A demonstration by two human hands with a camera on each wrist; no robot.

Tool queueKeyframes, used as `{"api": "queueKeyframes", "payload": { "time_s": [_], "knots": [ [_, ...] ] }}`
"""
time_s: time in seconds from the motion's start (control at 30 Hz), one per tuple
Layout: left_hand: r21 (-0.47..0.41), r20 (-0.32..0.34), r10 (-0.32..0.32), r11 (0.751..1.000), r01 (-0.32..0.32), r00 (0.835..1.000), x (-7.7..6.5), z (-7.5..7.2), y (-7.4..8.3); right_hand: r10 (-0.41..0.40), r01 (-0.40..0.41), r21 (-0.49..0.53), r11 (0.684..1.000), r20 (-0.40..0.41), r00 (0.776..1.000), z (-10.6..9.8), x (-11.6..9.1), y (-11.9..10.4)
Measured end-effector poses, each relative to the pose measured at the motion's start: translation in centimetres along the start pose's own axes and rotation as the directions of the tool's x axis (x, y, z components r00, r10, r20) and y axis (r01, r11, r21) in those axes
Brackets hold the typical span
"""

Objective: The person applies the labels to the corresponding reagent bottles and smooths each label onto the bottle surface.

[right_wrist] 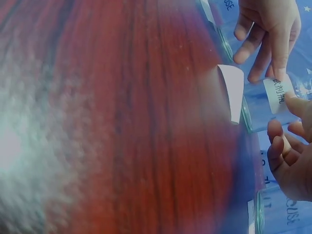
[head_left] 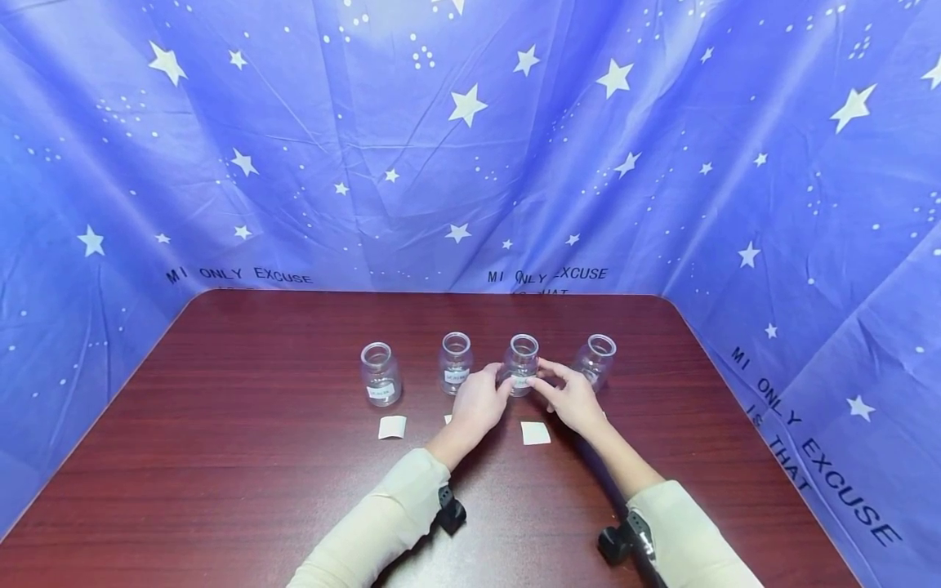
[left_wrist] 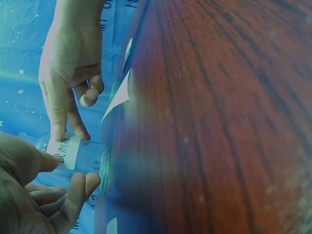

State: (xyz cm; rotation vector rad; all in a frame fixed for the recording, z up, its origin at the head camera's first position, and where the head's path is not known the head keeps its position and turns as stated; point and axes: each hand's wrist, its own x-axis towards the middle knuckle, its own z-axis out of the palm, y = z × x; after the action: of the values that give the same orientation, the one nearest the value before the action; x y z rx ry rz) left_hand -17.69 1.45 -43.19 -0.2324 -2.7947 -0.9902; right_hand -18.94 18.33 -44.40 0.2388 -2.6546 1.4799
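Note:
In the head view a clear glass jar [head_left: 524, 353] with a white label [head_left: 520, 381] stands upright on the table, third from the left in a row. My left hand [head_left: 479, 402] holds its left side, thumb at the label. From the right, my right hand [head_left: 575, 400] grips the same jar, its thumb on the label and other fingers round the side. Dark printed characters show on the label [right_wrist: 277, 97] in the right wrist view. Both thumbs touch that label near its two ends in the left wrist view, with the jar [left_wrist: 92, 158] between the hands.
Labelled jars stand to the left, one at the far left [head_left: 381, 371] and another [head_left: 457, 355] beside my left hand. A jar [head_left: 600, 351] on the right is partly hidden by my right hand. White paper pieces [head_left: 392, 427] lie before the jars on the brown table [head_left: 220, 425].

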Motion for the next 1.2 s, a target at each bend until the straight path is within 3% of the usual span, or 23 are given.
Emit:
{"api": "queueKeyframes", "payload": {
  "time_s": [0.6, 1.2],
  "knots": [
    [0.006, 0.001, -0.023, 1.000, 0.023, 1.000, 0.08, -0.13, -0.14, 0.014, -0.017, 0.053, 0.998, 0.054, 0.998, -0.76, 0.08, 0.29],
    [0.000, -0.025, -0.031, 1.000, 0.031, 0.999, 0.21, 0.35, -0.41, 0.011, -0.011, 0.001, 1.000, -0.009, 1.000, -0.17, 0.06, 0.31]
  ]
}}
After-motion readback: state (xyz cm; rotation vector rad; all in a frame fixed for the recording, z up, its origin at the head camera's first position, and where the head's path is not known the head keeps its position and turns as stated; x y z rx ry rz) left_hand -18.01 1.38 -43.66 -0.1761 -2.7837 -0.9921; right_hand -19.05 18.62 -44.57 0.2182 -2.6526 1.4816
